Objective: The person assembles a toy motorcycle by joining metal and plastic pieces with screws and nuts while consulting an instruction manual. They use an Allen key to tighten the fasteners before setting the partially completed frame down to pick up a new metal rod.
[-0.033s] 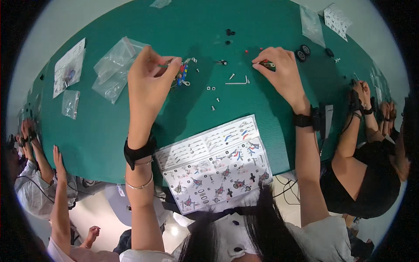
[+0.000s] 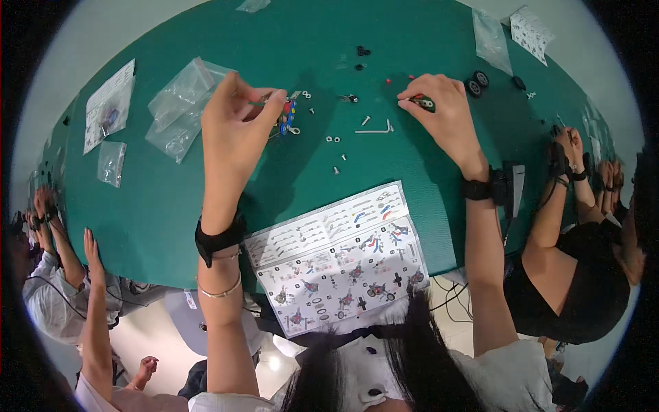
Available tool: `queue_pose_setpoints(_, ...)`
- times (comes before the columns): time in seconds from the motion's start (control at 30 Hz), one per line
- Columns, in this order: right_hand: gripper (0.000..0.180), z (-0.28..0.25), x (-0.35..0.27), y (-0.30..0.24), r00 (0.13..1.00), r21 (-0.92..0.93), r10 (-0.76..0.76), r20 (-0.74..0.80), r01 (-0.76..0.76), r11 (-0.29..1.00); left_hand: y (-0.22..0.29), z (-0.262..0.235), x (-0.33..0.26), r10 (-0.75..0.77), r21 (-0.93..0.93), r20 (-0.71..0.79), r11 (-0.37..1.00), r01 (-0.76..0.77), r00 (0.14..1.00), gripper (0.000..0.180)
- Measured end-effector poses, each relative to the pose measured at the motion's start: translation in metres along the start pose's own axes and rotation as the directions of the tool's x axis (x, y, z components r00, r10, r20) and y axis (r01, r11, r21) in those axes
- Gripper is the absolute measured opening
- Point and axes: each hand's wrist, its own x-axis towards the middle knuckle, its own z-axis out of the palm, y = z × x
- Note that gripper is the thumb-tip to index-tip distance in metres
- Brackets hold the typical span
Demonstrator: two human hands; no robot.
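Note:
My left hand [image 2: 237,127] is closed around a small partly built model [image 2: 287,120] with blue, red and silver pieces. The fingers hide much of it. Over the table to the right, my right hand [image 2: 439,113] pinches a small piece [image 2: 427,104] with a silver end that has a hole; its kind does not show clearly. Between the hands lie an L-shaped hex key [image 2: 373,131], a screw [image 2: 366,121], a small dark-and-silver part [image 2: 351,99] and two nuts [image 2: 333,139]. Two more screws [image 2: 337,170] lie nearer me.
A printed instruction sheet [image 2: 329,237] lies at the table's front edge. Clear plastic bags [image 2: 182,103] are at left. Black wheels [image 2: 477,84], small black parts [image 2: 362,51] and another bag [image 2: 491,41] lie farther off. Other people sit on both sides, one hand [image 2: 92,250] resting on the left edge.

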Motion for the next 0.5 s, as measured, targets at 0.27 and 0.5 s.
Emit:
queue_pose_setpoints(0.27, 0.013, -0.006, 0.013, -0.038, 0.975, 0.549, 0.222, -0.022, -0.174, 0.818, -0.001, -0.005, 0.002, -0.02, -0.125, 0.054, 0.992, 0.026, 0.998, 0.025)
queue_pose_setpoints(0.5, 0.023, 0.013, 0.006, -0.05, 0.92, 0.762, 0.261, 0.291, -0.388, 0.519, -0.002, -0.002, 0.002, 0.028, -0.043, 0.143, 0.999, -0.022, 0.989, 0.013)
